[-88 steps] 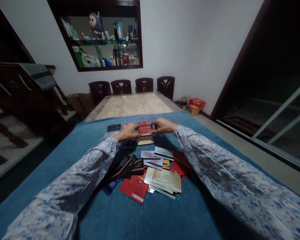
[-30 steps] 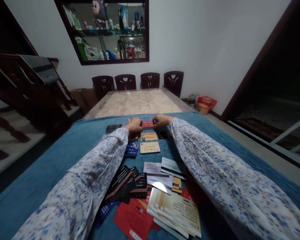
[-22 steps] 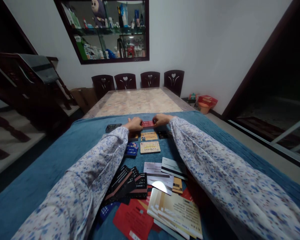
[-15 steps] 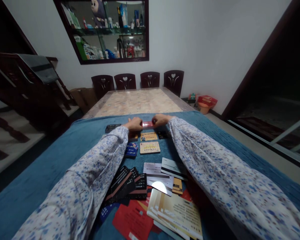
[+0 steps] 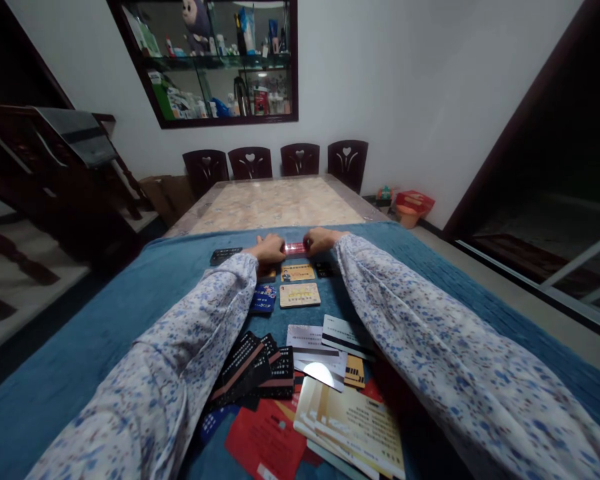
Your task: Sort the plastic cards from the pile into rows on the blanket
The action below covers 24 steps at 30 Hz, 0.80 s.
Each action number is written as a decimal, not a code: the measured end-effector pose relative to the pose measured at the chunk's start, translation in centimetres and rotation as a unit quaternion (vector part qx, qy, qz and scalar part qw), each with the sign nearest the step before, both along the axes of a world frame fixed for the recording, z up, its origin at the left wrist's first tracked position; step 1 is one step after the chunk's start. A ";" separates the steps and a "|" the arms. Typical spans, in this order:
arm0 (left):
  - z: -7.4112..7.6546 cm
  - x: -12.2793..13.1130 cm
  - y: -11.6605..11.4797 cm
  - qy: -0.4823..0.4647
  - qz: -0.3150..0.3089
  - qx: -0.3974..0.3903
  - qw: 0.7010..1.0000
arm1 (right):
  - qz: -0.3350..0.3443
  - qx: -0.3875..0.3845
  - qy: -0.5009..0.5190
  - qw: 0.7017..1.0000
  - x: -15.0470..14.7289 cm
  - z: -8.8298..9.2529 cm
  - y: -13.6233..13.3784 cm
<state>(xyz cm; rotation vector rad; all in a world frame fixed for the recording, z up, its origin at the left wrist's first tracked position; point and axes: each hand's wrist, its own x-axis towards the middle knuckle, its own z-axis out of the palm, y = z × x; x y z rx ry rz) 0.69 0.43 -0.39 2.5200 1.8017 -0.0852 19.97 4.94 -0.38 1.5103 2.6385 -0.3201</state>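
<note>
Both my arms reach far across the blue cloth [image 5: 100, 333]. My left hand [image 5: 267, 248] and my right hand [image 5: 320, 240] pinch the two ends of a small red stack of cards [image 5: 295, 249] resting on the cloth. Just in front of it lie a yellow card [image 5: 298, 272] and a beige card [image 5: 299, 295], with a blue card [image 5: 263, 299] to the left and a dark card [image 5: 325, 269] to the right. Another dark card [image 5: 225, 255] lies left of my left hand.
Close to me is a loose heap: black cards [image 5: 253, 367], white striped cards [image 5: 325, 337], a red card [image 5: 265, 443] and cream cards [image 5: 353, 427]. Beyond the cloth is the bare marble tabletop [image 5: 275, 203], several chairs [image 5: 300, 159] and a wall shelf [image 5: 220, 60].
Since 2.9 s ago the camera has come closer and my hands carried the red stack farther away, uncovering the yellow and beige cards. Over the last second the hands have hardly moved.
</note>
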 end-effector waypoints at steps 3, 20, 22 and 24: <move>0.0 -0.1 -0.1 0.002 -0.002 0.007 1.000 | -0.002 0.008 -0.012 1.000 0.0 0.6 -0.8; 1.5 -0.6 -2.7 0.029 -0.025 0.045 0.998 | -0.007 0.071 -0.016 0.997 1.4 2.4 -3.1; 1.6 -0.6 -3.2 0.022 -0.028 0.054 0.998 | -0.007 0.089 -0.013 0.996 1.5 2.7 -3.9; 1.7 -0.5 -3.6 0.013 -0.029 0.062 0.998 | -0.004 0.111 -0.014 0.994 1.6 2.8 -4.8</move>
